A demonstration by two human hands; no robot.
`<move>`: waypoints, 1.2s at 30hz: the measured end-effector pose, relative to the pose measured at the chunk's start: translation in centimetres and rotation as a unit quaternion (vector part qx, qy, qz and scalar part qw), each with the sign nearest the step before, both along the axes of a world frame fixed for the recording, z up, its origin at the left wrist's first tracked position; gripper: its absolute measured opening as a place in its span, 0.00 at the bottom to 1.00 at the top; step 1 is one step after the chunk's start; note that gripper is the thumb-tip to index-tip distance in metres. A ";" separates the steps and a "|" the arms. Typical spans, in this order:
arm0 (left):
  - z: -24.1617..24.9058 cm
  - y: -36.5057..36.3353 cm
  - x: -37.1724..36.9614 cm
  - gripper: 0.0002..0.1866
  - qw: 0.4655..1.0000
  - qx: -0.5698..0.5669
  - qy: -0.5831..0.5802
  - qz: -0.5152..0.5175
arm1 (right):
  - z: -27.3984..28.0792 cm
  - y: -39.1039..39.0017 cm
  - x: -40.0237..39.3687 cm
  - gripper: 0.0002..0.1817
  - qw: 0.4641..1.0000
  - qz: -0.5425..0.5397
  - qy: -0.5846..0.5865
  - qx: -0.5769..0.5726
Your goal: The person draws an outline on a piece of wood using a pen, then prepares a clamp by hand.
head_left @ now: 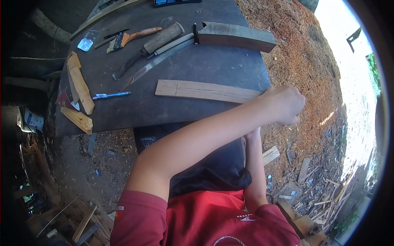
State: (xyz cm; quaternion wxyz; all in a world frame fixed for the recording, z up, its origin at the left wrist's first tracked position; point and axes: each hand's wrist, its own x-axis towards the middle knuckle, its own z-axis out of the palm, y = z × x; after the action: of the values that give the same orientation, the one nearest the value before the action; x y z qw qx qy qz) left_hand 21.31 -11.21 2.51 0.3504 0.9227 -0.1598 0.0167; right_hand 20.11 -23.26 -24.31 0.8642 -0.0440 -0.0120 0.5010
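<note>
Left hand (284, 105) fisted at table edge (262, 84), touching end of wood strip (205, 90) lying flat on table; grip unclear; right hand (252, 133) hidden beneath, state unknown; risk: strip slides off edge; saw (158, 61) nearby.

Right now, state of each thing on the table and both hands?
Wooden strip: flat on table, pencil line along it, right end under the fist.
Left hand: closed fist at the strip's end.
Right hand: hidden behind the left arm.
Blue pen: lying loose.
Dark wood block: flat, untouched.
Long blade: lying flat.
</note>
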 end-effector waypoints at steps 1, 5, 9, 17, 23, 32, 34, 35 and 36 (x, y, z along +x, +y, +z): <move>0.0 0.0 0.0 0.12 1.000 0.001 -0.003 0.000 | 1.8 0.5 -0.2 0.33 0.995 -0.040 0.012 -0.091; 0.2 0.1 0.1 0.12 1.000 0.009 0.000 -0.003 | 6.3 0.6 -0.4 0.29 0.961 -0.116 0.029 -0.249; 0.2 0.1 0.0 0.12 1.000 -0.003 0.003 -0.006 | 5.6 -0.1 -0.8 0.28 0.961 -0.108 0.015 -0.255; 0.7 0.1 -0.2 0.14 0.999 0.032 0.008 0.004 | 2.0 -1.5 -0.1 0.29 0.916 -0.113 -0.104 -0.371; 0.6 0.1 -0.3 0.14 1.000 0.016 0.019 0.002 | 4.0 -2.9 -1.0 0.31 0.895 -0.167 -0.117 -0.398; 0.8 0.3 -0.3 0.11 1.000 0.019 0.018 0.004 | 5.1 -5.6 -3.0 0.20 0.930 -0.110 -0.064 -0.346; 0.8 0.1 -0.4 0.11 1.000 0.026 0.010 0.009 | 5.9 -5.4 -3.6 0.15 0.919 -0.100 -0.090 -0.371; 0.8 0.1 -0.3 0.12 1.000 0.021 0.019 0.007 | 5.9 -5.6 -3.8 0.14 0.918 -0.086 -0.103 -0.374; 0.8 0.1 -0.3 0.12 0.999 0.018 0.028 0.006 | 6.0 -5.4 -4.1 0.14 0.917 -0.071 -0.116 -0.375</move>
State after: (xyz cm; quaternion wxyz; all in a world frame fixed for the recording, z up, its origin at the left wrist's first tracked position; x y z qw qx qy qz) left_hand 21.02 -11.10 3.34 0.3384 0.9297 -0.1450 -0.0100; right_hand 16.01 -28.70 -18.26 0.8102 -0.4236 0.0799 0.3973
